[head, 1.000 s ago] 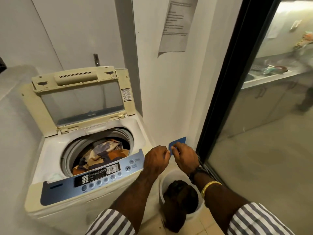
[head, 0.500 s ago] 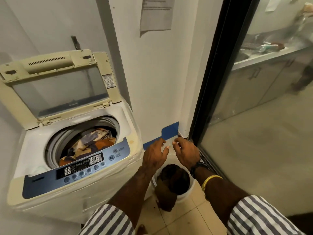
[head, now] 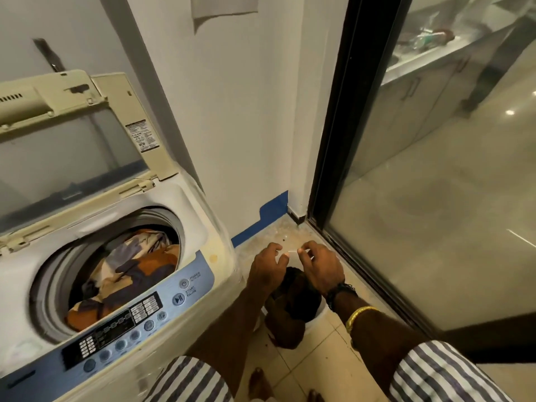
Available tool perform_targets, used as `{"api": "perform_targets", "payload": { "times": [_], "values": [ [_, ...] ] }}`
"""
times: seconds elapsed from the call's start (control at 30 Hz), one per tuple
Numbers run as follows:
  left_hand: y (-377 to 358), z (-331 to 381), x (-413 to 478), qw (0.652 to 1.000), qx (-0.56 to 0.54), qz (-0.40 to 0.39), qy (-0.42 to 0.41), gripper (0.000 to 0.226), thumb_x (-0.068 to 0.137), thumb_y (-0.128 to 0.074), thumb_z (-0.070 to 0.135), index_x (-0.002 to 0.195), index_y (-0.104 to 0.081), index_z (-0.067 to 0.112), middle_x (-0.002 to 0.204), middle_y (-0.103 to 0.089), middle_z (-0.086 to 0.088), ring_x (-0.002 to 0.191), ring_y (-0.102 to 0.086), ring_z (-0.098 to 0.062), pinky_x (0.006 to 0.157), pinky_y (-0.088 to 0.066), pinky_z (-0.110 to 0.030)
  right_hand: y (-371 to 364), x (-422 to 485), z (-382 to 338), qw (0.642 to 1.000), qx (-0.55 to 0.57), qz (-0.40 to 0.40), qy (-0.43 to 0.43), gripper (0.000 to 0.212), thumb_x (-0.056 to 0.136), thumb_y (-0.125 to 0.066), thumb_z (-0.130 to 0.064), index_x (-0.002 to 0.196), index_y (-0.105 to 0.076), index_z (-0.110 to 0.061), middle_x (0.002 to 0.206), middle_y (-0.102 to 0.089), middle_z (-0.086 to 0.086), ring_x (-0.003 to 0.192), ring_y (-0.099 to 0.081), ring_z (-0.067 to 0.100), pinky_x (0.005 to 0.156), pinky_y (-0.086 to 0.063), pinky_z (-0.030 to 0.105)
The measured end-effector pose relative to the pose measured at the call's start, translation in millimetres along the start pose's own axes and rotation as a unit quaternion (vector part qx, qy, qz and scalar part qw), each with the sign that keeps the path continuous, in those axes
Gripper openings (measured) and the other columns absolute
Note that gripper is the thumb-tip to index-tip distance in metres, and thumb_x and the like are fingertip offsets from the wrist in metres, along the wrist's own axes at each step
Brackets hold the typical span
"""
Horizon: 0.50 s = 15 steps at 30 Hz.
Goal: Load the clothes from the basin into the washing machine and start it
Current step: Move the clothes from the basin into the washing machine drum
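A top-loading washing machine (head: pixel 200 227) stands at the left with its lid (head: pixel 72 140) raised. Patterned orange, cream and dark clothes (head: pixel 130 274) lie in its drum. On the floor to its right sits a white basin (head: pixel 317 316) holding a dark brown garment (head: pixel 293 303) that spills over its near rim. My left hand (head: pixel 268 266) and my right hand (head: pixel 320 264) hover just above the basin's far side, fingers spread and curled, holding nothing. The basin's far rim is hidden behind my hands.
The blue control panel (head: pixel 139 317) with a start/pause button (head: pixel 178 299) faces me. A white wall with blue tape (head: pixel 266 213) at its foot is behind the basin. A black-framed glass door (head: pixel 435 198) closes off the right. My bare feet (head: pixel 261 382) are on beige tiles.
My view has tilted down and to the right. Both hands have dropped from level with the machine's top corner to just above the basin, and the fingers have spread apart.
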<state>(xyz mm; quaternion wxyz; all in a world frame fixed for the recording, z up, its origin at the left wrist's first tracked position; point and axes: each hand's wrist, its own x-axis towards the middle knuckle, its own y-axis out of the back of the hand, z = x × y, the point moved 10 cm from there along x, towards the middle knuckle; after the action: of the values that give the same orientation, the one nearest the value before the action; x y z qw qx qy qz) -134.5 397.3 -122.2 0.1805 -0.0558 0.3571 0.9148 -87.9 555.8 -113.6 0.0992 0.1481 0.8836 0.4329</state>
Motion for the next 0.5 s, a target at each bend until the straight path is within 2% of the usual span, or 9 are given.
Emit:
{"api": "perform_targets", "payload": {
  "times": [0.1,0.2,0.37,0.5],
  "values": [
    [-7.1,-2.5,7.7,1.000,-0.001,-0.018,-0.009,0.035,0.102,-0.048,0.031,0.130,-0.056,0.013,0.129,-0.064,-0.010,0.119,-0.059,-0.026,0.102,-0.048,-0.038,-8.9,1.8,2.7,1.000,0.005,-0.003,-0.017,0.032,0.102,-0.047,-0.047,0.116,-0.063,-0.023,0.111,-0.066,0.004,0.094,-0.062,0.022,0.078,-0.053,0.038],
    [-18.7,-6.1,11.6,0.999,-0.003,-0.040,0.004,0.036,0.101,-0.048,0.034,0.130,-0.055,0.015,0.130,-0.064,-0.008,0.119,-0.060,-0.026,0.103,-0.048,-0.041,-17.2,1.5,9.9,0.999,0.019,-0.007,-0.033,0.033,0.102,-0.047,-0.048,0.117,-0.063,-0.024,0.113,-0.066,0.004,0.094,-0.062,0.022,0.080,-0.054,0.040],
    [-41.4,-21.5,26.9,0.993,-0.033,-0.073,0.084,0.039,0.101,-0.050,0.033,0.135,-0.052,0.015,0.135,-0.059,-0.008,0.123,-0.055,-0.026,0.103,-0.043,-0.035,-31.6,9.1,34.1,0.997,0.024,-0.026,-0.062,0.032,0.101,-0.048,-0.046,0.117,-0.064,-0.023,0.112,-0.068,0.005,0.096,-0.064,0.026,0.079,-0.052,0.038],
    [-67.3,-40.8,36.2,0.976,-0.081,-0.101,0.173,0.040,0.100,-0.054,0.031,0.134,-0.052,0.011,0.134,-0.057,-0.010,0.123,-0.053,-0.028,0.105,-0.042,-0.037,-43.3,20.4,52.7,0.995,0.043,-0.051,-0.074,0.028,0.102,-0.050,-0.041,0.114,-0.065,-0.020,0.109,-0.067,0.007,0.096,-0.062,0.028,0.082,-0.053,0.042]
  ]
}}
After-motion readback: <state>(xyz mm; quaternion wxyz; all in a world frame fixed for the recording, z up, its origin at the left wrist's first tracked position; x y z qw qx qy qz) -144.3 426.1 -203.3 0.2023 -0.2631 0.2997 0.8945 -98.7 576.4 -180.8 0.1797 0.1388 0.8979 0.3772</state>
